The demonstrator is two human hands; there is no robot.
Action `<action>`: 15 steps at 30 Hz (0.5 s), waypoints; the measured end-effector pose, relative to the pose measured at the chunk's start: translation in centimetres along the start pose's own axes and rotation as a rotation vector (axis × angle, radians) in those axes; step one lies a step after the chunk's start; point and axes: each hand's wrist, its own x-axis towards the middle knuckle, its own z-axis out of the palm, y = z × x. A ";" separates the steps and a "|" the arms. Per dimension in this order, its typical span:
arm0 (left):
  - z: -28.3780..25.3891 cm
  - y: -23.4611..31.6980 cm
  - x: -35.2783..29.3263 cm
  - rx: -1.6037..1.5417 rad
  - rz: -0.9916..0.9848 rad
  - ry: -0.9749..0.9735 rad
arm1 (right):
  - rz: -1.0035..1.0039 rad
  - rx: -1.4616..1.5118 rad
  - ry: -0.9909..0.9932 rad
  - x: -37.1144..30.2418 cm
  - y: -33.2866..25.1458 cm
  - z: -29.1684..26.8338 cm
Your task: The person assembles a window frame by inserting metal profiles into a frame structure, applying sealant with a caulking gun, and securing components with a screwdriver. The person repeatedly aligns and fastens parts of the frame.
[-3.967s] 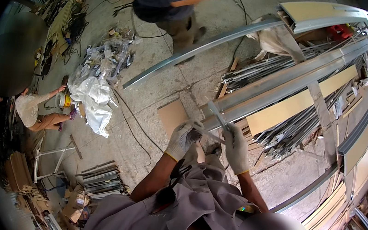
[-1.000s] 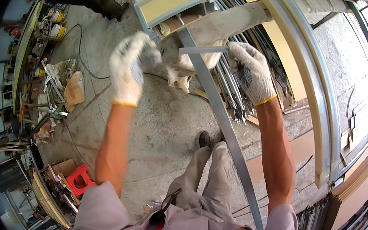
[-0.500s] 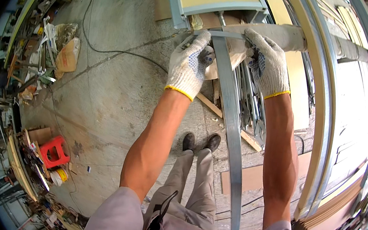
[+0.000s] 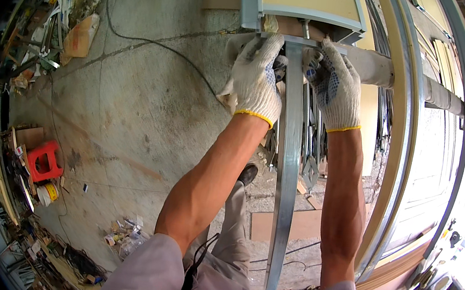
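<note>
A long flat grey metal bar (image 4: 287,170) runs from between my hands back toward my waist. Across its far end lies a short metal crosspiece (image 4: 302,41), forming a T. My left hand (image 4: 258,78), in a white knit glove with blue dots and a yellow cuff, is closed on the left side of the crosspiece, thumb along its top. On the right side my right hand (image 4: 335,89), gloved alike, is closed with its fingers curled under. Just beyond stands a cream panel in a blue-grey frame (image 4: 305,18), a threaded bolt (image 4: 305,29) sticking out toward the crosspiece.
A wrapped roller-like support beam (image 4: 375,67) crosses behind my right hand. Long cream-edged frames (image 4: 401,132) stand to the right. A black cable (image 4: 163,45) snakes over the concrete floor. At left are a red stool (image 4: 44,161) and scrap piles. Metal strips (image 4: 312,155) lie below.
The bar's far end has come up close to the framed panel, and the bar now runs straighter. My body and view have shifted left to right; one boot is now hidden.
</note>
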 end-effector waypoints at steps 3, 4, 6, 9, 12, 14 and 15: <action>0.4 0.1 -0.4 -0.022 0.000 0.018 | -0.033 0.017 -0.028 0.3 0.2 0.3; 0.4 -0.1 -0.4 -0.044 0.010 0.015 | -0.036 0.012 -0.040 0.4 0.1 0.2; 1.0 -1.1 -0.3 -0.051 0.025 0.026 | -0.027 0.004 -0.063 0.5 0.0 -0.5; 0.8 -0.6 -0.6 0.082 -0.047 0.075 | -0.041 -0.006 -0.090 0.2 0.1 -0.3; 1.0 -0.5 -0.5 0.019 -0.041 0.032 | -0.053 -0.014 -0.044 0.0 1.0 0.7; 0.3 -1.6 0.9 -0.015 -0.062 0.064 | -0.099 -0.018 -0.030 -0.1 1.1 0.7; 0.0 -2.0 1.5 0.008 -0.057 0.121 | -0.108 -0.041 -0.010 -0.7 0.9 0.9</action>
